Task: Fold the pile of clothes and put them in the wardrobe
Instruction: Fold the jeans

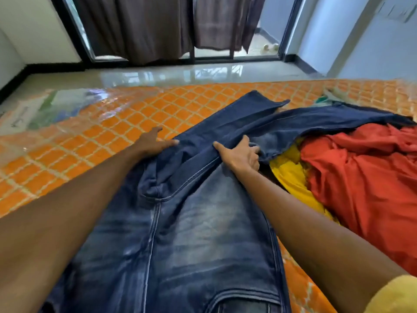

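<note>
Blue denim jeans (203, 233) lie spread on an orange lattice-patterned mattress (112, 123), the waist end nearest the camera and the legs running away towards the far edge. One leg stretches straight ahead; the other bends off to the right and lies partly over a heap of other clothes. The left hand (153, 143) rests flat, fingers straight and relaxed, with its fingertips touching the left edge of the jeans about where the legs part; it grasps nothing. The right hand (241, 154) has its fingers curled round a bunched fold of denim at the start of the right-going leg, thumb stretched out along the cloth. Just beside the jeans on the right lies a red garment (361, 181), crumpled, with a yellow garment (291, 177) showing under its near edge and touching the denim. Beyond the mattress is a glossy pale floor (180, 74), and behind it dark curtains (158, 28) hang across a glazed door.
</note>
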